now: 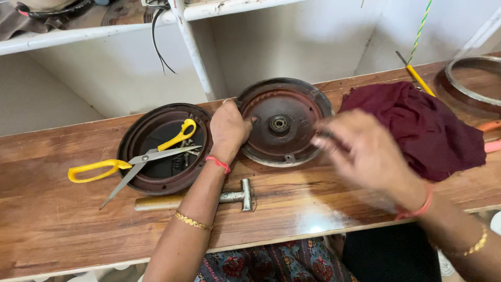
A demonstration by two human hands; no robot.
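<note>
The left hand (228,130) steadies the rusty round motor cover (284,121) on the desk (62,219) — fingers clasped on its left rim. The right hand (365,154), blurred, hovers at its right rim, grip unclear; it likely needs a firm hold opposite.

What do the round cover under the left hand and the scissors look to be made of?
Round cover: likely cast or pressed metal, dull reddish-brown, grimy, with a bare grey rim. Scissors: steel blades, shiny grey; glossy yellow handles, probably plastic. The left hand rests on the cover's edge.
</note>
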